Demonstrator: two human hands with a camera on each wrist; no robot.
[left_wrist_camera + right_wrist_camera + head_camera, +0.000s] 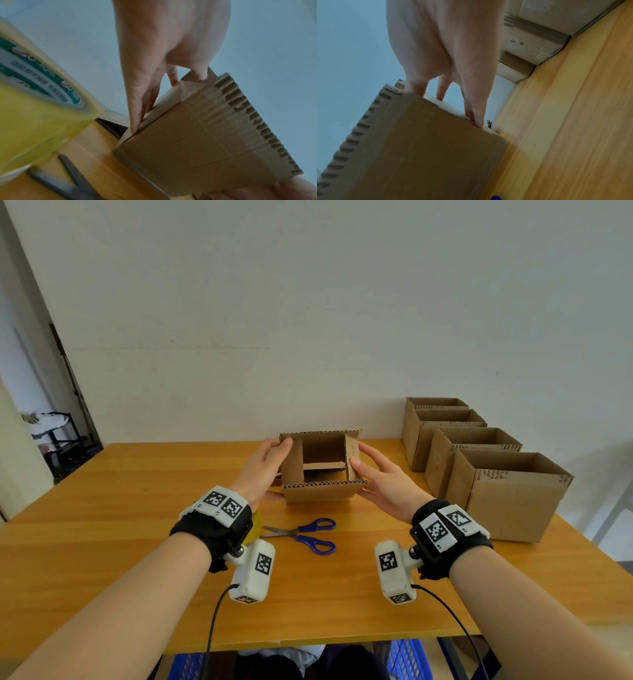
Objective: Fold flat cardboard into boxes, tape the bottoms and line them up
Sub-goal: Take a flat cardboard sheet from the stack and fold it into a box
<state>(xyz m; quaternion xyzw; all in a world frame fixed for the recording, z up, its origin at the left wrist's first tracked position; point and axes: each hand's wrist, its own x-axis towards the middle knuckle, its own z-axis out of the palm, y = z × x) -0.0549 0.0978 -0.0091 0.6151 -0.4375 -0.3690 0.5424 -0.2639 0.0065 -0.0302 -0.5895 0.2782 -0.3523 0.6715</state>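
A small brown cardboard box [322, 491] stands on the wooden table [137, 508], its flaps up and its inside showing. My left hand [263, 467] lies flat against its left side, thumb at the top corner of the left flap. My right hand [387, 484] presses the right side, thumb on the edge of the right flap. In the left wrist view my left hand's fingers [137, 119] run straight along the box [197, 142]. The right wrist view shows the right hand's fingers [476, 117] straight on the box [423, 148] wall.
Several open-topped boxes [507, 494] stand in a row along the table's right side, back to the wall. Blue-handled scissors [308, 534] lie in front of the box. A yellow tape roll [34, 108] sits under my left wrist. Blue crates [407, 659] are under the table's front edge.
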